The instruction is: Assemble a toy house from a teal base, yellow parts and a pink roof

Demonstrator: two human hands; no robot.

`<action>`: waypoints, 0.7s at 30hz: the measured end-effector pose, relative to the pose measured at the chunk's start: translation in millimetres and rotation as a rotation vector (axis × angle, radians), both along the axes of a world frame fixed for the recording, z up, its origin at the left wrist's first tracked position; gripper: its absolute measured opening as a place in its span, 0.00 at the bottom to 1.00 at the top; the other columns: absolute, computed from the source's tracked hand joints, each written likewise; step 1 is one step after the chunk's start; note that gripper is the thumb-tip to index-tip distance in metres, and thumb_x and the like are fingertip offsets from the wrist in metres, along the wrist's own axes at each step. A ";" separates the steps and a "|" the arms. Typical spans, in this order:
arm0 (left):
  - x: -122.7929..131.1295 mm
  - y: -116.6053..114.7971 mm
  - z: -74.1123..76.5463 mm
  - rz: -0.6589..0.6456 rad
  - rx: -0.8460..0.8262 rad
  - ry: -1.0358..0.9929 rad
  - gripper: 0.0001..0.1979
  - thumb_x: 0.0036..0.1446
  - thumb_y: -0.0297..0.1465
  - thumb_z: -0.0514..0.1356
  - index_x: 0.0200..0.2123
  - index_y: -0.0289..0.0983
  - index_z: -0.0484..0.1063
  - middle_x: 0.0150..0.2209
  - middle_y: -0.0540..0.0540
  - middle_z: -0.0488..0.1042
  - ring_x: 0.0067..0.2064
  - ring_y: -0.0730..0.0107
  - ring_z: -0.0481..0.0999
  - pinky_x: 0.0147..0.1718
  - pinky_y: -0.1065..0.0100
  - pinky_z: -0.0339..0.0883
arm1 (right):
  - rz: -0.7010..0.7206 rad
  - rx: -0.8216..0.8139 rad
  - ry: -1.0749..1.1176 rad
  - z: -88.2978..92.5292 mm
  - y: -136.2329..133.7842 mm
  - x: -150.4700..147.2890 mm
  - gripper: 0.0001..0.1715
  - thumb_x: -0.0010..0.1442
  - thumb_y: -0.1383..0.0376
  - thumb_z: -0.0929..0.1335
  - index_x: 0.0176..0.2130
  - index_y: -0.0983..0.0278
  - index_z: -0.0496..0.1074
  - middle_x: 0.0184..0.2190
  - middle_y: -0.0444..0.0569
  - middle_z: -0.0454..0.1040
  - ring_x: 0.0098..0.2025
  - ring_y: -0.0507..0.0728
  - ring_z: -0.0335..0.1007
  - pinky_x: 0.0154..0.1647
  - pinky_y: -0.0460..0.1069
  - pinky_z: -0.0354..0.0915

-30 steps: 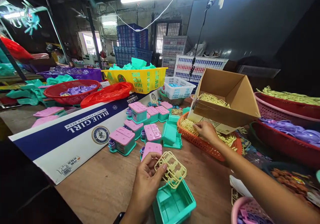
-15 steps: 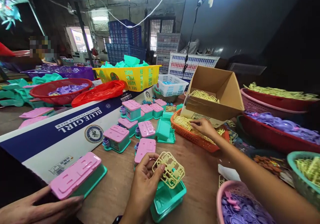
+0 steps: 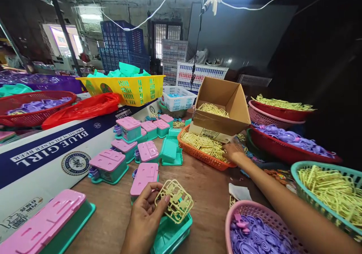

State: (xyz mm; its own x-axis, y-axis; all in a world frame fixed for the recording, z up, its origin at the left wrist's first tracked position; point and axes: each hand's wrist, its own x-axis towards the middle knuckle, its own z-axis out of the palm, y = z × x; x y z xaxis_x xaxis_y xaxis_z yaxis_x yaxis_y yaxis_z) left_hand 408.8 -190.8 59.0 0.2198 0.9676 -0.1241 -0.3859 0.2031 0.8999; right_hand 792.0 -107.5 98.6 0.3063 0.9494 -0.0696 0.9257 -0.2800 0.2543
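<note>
Yellow plastic frame (image 3: pixel 174 202) sits in the left hand (image 3: pixel 144 217), pinched between thumb and fingers, tilted, just over the open green box (image 3: pixel 169 234) on the wooden table (image 3: pixel 206 197). Frame overlaps the box's far edge in view; can't tell if they touch. Right hand (image 3: pixel 234 152) is at the right end of the orange basket (image 3: pixel 203 159), next to a heap of yellow frames (image 3: pixel 205 142); fingertips blurred, can't tell if they grip anything. Cardboard box (image 3: pixel 226 120) is tipped toward the basket, more yellow frames inside. Pink-lidded boxes (image 3: pixel 144 178) stand beyond the left hand, another one (image 3: pixel 60 218) near left. Pink basket (image 3: pixel 228 229) of purple parts sits near right, green basket (image 3: pixel 309 203) of yellow pieces beside it. Printed beer carton (image 3: pixel 53 163) runs along the left, yellow basket (image 3: pixel 144 90) behind.
</note>
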 end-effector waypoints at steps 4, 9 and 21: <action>-1.6 2.7 -2.1 -0.042 0.003 0.018 0.28 0.40 0.44 0.78 0.38 0.37 0.71 0.30 0.49 0.80 0.29 0.68 0.80 0.29 0.71 0.75 | 0.034 0.022 -0.091 -5.5 9.1 -3.1 0.15 0.66 0.57 0.72 0.46 0.65 0.75 0.49 0.52 0.76 0.55 0.62 0.70 0.60 0.64 0.65; -0.9 1.9 -4.6 -0.040 0.002 0.026 0.28 0.40 0.46 0.78 0.37 0.38 0.70 0.30 0.48 0.80 0.28 0.68 0.79 0.28 0.71 0.74 | 0.141 0.053 -0.149 -5.3 1.0 -5.7 0.11 0.66 0.60 0.71 0.42 0.66 0.76 0.49 0.52 0.76 0.58 0.63 0.68 0.63 0.64 0.61; 5.1 -10.8 4.4 0.033 0.032 -0.018 0.27 0.42 0.47 0.77 0.36 0.38 0.71 0.30 0.50 0.79 0.28 0.71 0.77 0.29 0.73 0.72 | 0.205 0.144 -0.072 -5.2 4.8 -11.5 0.07 0.64 0.64 0.71 0.34 0.65 0.76 0.43 0.50 0.78 0.54 0.61 0.69 0.61 0.61 0.58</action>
State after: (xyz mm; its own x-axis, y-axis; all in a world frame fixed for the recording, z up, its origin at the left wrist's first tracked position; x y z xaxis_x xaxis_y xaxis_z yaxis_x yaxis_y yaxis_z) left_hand 413.9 -201.6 63.3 0.1892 0.9779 -0.0889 -0.4081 0.1606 0.8987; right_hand 780.6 -102.7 93.4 0.1060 0.9907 0.0854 0.9477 -0.1267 0.2930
